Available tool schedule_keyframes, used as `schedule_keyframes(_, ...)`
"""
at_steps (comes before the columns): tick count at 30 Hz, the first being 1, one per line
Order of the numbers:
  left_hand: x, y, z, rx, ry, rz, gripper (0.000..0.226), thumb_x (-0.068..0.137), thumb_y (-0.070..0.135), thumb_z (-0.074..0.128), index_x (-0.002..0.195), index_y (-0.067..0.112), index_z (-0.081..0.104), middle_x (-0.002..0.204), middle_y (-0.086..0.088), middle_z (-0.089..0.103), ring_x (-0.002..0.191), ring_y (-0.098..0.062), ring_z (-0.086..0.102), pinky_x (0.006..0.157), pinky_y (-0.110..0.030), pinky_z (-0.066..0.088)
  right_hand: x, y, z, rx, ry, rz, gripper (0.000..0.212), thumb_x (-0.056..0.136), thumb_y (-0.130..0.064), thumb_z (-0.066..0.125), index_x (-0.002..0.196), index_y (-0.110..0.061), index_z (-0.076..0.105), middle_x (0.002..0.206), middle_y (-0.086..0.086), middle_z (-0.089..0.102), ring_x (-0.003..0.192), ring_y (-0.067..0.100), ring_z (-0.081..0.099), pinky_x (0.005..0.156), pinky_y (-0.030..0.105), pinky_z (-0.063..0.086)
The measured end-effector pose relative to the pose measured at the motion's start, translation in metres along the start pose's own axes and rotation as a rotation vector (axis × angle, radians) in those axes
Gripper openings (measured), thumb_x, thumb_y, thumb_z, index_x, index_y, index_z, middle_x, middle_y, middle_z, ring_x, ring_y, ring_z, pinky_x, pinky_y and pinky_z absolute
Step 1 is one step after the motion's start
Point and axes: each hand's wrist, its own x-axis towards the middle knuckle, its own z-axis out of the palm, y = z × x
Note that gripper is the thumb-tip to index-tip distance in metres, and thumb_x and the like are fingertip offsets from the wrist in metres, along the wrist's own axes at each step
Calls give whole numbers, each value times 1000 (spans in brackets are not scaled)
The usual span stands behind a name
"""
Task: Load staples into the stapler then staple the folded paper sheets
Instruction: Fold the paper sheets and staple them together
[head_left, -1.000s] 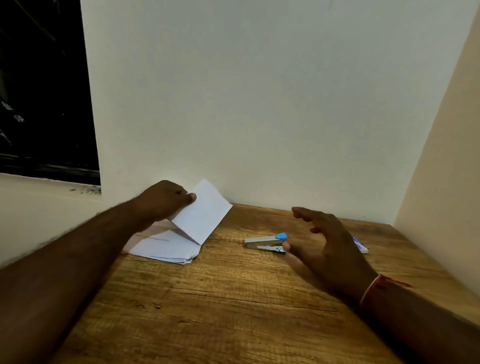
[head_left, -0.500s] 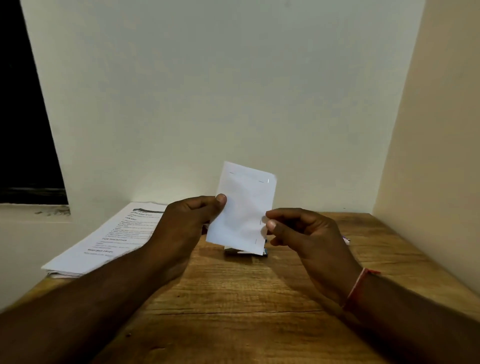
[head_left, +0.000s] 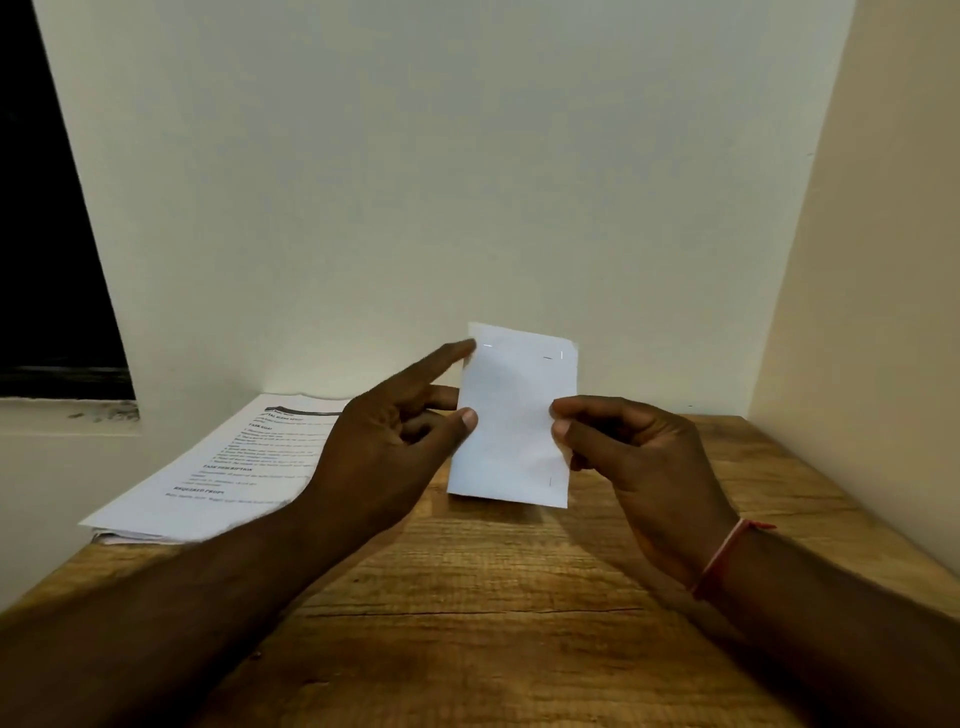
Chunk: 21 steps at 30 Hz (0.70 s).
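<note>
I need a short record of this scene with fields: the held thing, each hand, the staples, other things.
held: folded white paper sheet, upright above the brown wooden table
left hand: thumb on its left edge, forefinger at top left corner
right hand: pinches its right edge
staples: small metal staples near three corners
other: stack of printed white sheets, table's left

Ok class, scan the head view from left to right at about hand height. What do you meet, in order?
dark window → stack of printed sheets → left hand → folded paper → right hand → red wrist thread
</note>
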Motion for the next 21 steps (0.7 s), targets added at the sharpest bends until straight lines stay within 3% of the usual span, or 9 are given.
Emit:
schedule_keyframes(3,-1,-2,3,8,12,-14,33,100,10,81,128,28,84,113,15,87,113,0,80,105,-21,61,1,0,0,26,-19,24,23,89,-2,85,107,-16,89,106,8,87,102,24,82,89,38,69)
schedule_keyframes(6,2,-7,4,-59,11,-46,29,98,8,82,124,21,86,118,10,87,117,-5,80,103,-23,63,1,1,-1,21,-51,38,27,86,-2,87,109,-16,89,102,6,87,97,22,82,84,32,68)
schedule_keyframes(11,3,-11,3,-73,27,-76,30,95,13,86,122,25,87,109,-3,88,111,-19,83,103,-36,67,-1,2,-1,19,-84,47,32,79,-11,88,111,-13,88,109,13,86,107,38,78,89,40,68)
schedule_keyframes(17,1,-11,3,-54,1,-90,37,89,12,92,122,28,87,105,-1,88,104,-20,84,98,-32,68,-2,-2,0,26,-65,50,29,84,0,87,110,-12,87,105,6,88,101,19,84,89,29,68)
schedule_keyframes(21,1,-12,3,-9,-5,-93,38,88,13,93,122,29,87,103,-1,87,104,-22,83,99,-32,67,-4,-5,1,-2,-44,22,33,83,3,88,110,-17,87,96,-1,87,89,3,81,82,15,63)
